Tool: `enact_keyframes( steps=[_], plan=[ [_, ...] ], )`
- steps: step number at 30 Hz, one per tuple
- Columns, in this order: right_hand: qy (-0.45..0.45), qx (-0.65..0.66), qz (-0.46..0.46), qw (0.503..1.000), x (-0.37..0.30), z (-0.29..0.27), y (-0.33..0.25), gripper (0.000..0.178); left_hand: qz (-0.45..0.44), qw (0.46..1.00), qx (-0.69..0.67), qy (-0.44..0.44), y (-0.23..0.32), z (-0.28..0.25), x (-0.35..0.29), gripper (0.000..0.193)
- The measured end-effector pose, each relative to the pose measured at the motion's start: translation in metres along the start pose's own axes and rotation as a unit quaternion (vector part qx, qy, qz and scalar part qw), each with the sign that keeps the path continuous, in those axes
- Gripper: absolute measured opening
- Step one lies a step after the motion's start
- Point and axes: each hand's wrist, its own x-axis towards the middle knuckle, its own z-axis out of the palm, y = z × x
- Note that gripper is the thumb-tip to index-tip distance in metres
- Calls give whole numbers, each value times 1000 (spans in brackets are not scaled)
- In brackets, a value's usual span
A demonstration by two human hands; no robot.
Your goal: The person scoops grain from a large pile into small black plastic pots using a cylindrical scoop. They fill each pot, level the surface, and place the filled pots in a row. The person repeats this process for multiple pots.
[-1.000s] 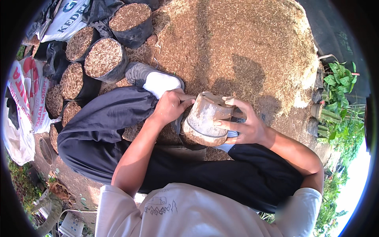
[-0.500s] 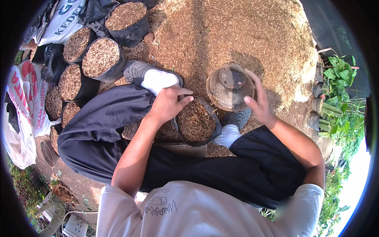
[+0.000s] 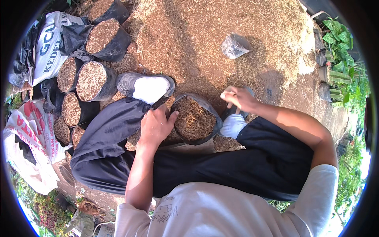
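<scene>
Head view, the only one. Planting bag (image 3: 218, 125), black, at the centre of the frame, between the person's feet. Mouth faces up; brown shavings (image 3: 193, 122) visible inside. Rim stands as a loose dark band round the fill.

Left hand (image 3: 156, 125): just left of the bag. Fingers curled, thumb apart from them and pointing at the left side of the rim. Cannot tell whether the fingers are clamped on the rim or only lie against it.

Right hand (image 3: 240, 99): right of centre, apart from the bag, above the right shoe (image 3: 251, 93), which it partly hides. Fingers bent and slightly apart; nothing seen in the grasp.

Container (image 3: 234, 46): small, greyish, lying in the upper right part of the frame on a broad spread of pale brown shavings (image 3: 177, 43), well apart from both hands.

Surroundings: left shoe (image 3: 125, 84), dark, with a white sock (image 3: 150, 88), upper left of the bag. A second white sock (image 3: 233, 125) just right of the bag. Filled black bags (image 3: 118, 47) grouped at upper left, beside a white sack (image 3: 47, 39); a red-and-white sack (image 3: 31, 170) at the left edge. Green plants (image 3: 339, 38) along the right edge. Black trousers (image 3: 225, 170) and pale shirt (image 3: 221, 209) take up the lower part.
</scene>
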Motion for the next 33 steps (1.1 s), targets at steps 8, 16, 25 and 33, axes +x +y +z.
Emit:
enact_keyframes(
  steps=[8,16,25,33],
  plan=[
    [-84,-341,-184,918,-23,47,-35,50,40,996,74,-7,3,10,-24,42],
    [-28,-323,-108,940,-46,14,-33,66,53,998,17,-26,8,4,-28,35],
    [-52,-315,-141,937,-27,18,-9,54,59,998,-3,-6,16,28,-20,31],
    [-44,-371,-77,924,-32,-7,-27,74,14,999,38,-3,1,25,-27,35]
  ],
)
